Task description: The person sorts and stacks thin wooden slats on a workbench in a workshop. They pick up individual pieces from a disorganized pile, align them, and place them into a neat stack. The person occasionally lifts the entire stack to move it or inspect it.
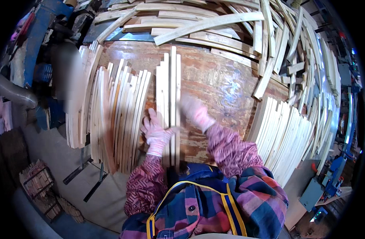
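Observation:
A small group of narrow wooden strips lies lengthwise in front of me on a worn plywood tabletop. My left hand, in a pinkish-white glove, rests at the left side of these strips. Its fingers are spread and the thumb reaches across the near part of the wood. Just right of the same strips is my right hand, gloved alike. Motion smears its fingers, so whether they touch the rightmost strip is unclear.
Upright rows of strips stand to the left, and another row to the right. Loose boards lie crisscrossed along the far side, with more piled at far right. Bundled wood pieces sit low at the left. Blue machinery stands right.

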### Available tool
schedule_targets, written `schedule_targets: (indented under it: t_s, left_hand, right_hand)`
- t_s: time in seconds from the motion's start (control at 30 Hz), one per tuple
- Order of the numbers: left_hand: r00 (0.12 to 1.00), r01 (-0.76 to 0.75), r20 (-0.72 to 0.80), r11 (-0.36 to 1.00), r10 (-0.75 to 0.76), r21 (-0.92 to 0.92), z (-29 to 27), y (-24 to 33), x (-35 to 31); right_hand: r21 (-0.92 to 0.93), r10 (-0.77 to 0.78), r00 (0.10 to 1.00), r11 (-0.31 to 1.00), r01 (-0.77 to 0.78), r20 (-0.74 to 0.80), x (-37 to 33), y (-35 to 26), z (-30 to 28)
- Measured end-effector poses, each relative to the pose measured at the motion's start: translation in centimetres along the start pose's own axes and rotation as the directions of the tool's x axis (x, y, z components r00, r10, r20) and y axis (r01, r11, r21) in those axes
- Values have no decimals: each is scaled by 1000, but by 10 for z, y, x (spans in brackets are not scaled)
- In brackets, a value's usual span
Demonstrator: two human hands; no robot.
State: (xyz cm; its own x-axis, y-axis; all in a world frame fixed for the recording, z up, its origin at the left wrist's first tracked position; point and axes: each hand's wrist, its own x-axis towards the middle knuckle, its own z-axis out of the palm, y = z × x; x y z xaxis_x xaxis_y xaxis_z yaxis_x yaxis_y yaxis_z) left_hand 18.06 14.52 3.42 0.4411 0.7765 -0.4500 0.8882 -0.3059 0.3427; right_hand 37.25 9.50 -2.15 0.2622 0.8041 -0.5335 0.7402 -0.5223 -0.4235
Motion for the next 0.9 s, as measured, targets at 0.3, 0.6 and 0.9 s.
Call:
schedule_targets:
  t_s: [0.3, 0.6, 0.9]
  left_hand:
    - [979, -103, 189, 988, 80, 116, 7, -24, 13]
    - [991, -131, -11, 978, 135, 160, 8, 34, 18]
    - [966, -255, 96, 950, 241, 180, 24, 18, 13]
  right_hand:
    - [906, 844, 449, 96, 413, -294, 167, 119, -215]
    - [926, 667, 707, 375, -44, -236, -71, 121, -102]
    - [556, 367, 900, 709, -434, 234, -75, 15, -19]
